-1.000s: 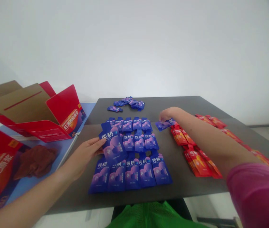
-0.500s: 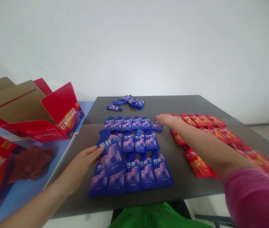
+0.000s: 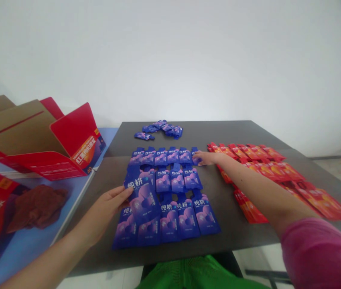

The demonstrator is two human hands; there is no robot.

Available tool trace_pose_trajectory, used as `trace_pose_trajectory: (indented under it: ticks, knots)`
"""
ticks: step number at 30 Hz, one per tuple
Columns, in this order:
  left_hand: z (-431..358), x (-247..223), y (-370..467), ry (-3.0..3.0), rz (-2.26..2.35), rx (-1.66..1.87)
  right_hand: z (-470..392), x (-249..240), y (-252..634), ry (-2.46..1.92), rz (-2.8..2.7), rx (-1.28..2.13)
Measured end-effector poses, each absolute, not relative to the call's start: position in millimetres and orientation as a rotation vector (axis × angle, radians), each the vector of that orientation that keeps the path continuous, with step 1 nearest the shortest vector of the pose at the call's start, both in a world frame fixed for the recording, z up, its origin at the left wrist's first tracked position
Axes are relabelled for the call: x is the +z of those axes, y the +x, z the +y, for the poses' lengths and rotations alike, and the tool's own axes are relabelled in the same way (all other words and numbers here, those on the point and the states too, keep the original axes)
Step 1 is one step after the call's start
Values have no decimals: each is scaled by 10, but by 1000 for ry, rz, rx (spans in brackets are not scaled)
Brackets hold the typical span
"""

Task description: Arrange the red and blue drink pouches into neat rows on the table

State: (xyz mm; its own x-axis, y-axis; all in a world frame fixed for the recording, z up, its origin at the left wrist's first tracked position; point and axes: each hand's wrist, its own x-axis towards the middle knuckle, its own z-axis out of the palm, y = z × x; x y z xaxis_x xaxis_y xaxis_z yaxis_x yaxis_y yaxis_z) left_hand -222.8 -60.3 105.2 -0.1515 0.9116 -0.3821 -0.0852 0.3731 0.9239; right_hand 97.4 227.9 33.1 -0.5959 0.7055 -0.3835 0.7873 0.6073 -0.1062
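In the head view, my left hand point(image 3: 113, 200) is closed on a blue spouted pouch point(image 3: 143, 200) with purple fruit printing, held tilted above the nearer rows. It partly covers the pouches under it. My right hand point(image 3: 205, 157) reaches to the right end of the far row, its fingers closed at another blue pouch point(image 3: 195, 151) and hiding part of it. Beside that pouch, the far row of blue pouches point(image 3: 173, 155) lies side by side. A middle row point(image 3: 177, 180) and a near row point(image 3: 185, 218) lie closer to me, spouts pointing away.
Loose blue pouches point(image 3: 167, 127) are heaped at the back of the dark table point(image 3: 218, 134). Rows of red pouches point(image 3: 269, 170) lie on the right, partly behind my right forearm. At left, an open red carton point(image 3: 77, 148) and a brown cloth point(image 3: 42, 202) rest on a blue surface.
My right hand has come down and slightly left onto the end pouch, which now stands straighter in line with the far row. My left hand stays nearly still with its pouch.
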Motion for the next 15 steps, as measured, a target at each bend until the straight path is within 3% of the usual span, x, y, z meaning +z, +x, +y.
trace_pose_trajectory:
  ticks: [9, 11, 15]
  knots:
    - [-642, 1093, -2143, 791, 1475, 1039, 1919, 728, 860, 1463, 2815, -486]
    - [-597, 1094, -2068, 839, 1453, 1022, 1607, 891, 768, 1544, 2951, -828]
    - [-375, 1085, -1788, 1073, 1430, 979, 802, 1133, 553, 1203, 2808, -1795]
